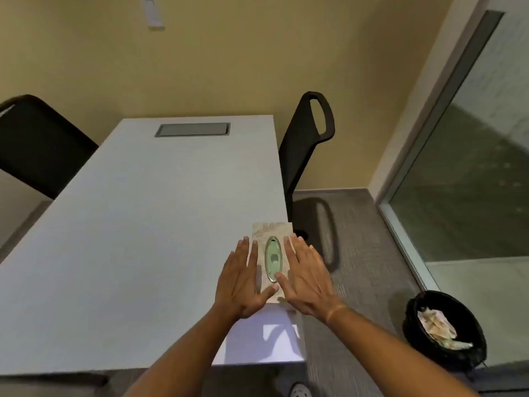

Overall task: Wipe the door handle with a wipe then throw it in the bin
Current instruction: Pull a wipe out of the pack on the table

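A marbled beige wipe box (272, 231) with an oval green-tinted slot lies flat near the right edge of the pale grey table (143, 213). My left hand (243, 279) rests flat on the box's left side, fingers spread. My right hand (306, 276) lies flat on its right side, thumb touching the slot's near end. Neither hand holds a wipe. A black round bin (445, 330) with crumpled used wipes inside stands on the floor at the lower right. No door handle is in view.
A black chair (310, 144) stands right of the table, another (34, 144) at the far left. A glass panel in a metal frame (469, 173) fills the right side. A grey cable hatch (192, 129) sits in the tabletop. My shoe (299, 391) shows below.
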`<state>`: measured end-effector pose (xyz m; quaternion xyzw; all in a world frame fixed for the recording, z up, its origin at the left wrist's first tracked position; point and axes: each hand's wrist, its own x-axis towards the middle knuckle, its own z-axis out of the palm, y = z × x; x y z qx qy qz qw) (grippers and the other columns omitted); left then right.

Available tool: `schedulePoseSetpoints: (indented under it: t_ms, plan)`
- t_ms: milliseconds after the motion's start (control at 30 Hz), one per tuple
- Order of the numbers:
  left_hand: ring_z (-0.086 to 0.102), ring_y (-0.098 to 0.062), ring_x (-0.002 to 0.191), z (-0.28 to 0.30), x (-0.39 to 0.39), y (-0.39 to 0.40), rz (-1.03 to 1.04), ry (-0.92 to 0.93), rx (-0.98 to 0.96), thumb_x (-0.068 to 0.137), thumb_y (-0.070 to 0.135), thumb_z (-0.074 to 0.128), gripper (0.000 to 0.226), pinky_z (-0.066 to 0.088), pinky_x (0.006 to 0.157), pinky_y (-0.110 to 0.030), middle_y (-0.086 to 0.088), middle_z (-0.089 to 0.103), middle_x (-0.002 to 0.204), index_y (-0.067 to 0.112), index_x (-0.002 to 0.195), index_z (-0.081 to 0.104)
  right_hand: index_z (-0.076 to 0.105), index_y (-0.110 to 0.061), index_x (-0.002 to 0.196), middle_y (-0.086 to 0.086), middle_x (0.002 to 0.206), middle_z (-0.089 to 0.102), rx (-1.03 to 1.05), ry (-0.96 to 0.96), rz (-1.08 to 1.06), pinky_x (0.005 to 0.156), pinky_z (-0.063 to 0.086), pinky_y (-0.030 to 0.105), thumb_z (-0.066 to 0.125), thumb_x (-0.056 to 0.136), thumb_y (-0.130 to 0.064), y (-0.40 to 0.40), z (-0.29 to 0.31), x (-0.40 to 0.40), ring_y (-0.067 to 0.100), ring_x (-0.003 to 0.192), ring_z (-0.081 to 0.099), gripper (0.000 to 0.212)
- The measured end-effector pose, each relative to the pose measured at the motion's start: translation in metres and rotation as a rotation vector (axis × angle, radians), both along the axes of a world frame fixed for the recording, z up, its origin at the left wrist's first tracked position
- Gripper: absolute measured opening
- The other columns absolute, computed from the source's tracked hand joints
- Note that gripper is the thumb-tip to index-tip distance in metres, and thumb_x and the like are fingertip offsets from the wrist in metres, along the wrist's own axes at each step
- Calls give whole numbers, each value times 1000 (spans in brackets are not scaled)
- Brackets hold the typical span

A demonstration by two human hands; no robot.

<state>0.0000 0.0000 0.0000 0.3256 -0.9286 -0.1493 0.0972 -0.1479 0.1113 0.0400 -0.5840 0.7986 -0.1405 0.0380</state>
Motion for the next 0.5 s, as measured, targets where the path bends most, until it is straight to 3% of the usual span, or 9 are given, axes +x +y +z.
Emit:
schedulePoseSetpoints:
  t_ms: [167,300,400,500]
  plan:
    - [2,-23,153,-22,-19,-11,16,-18,-20,88,81,25,96,3,121,-41,-5,3,166,17,159,10,24,-9,153,15,159,28,33,-43,25,118,20,48,37,93,-48,-26,-20,-17,30,147,28,72]
    - [19,-29,151,-33,-31,-14,-29,-7,39,95,70,28,85,25,119,-50,-10,18,164,13,157,19,48,-7,141,18,142,54,47,-67,25,108,40,51,38,90,-43,-39,-34,-24,34,130,52,63]
    - [18,-27,151,-43,-36,-17,-68,19,63,95,70,26,83,28,118,-52,-8,15,165,18,158,7,63,-13,125,17,130,63,45,-52,4,98,48,47,34,89,-41,-48,-36,-25,34,118,60,54]
    - [6,-23,153,-50,-38,-20,-55,-22,66,90,79,26,93,17,122,-49,-3,3,167,24,158,-5,73,-18,105,13,128,61,71,-28,-28,92,47,45,48,89,-30,-60,-39,-29,31,118,54,32]
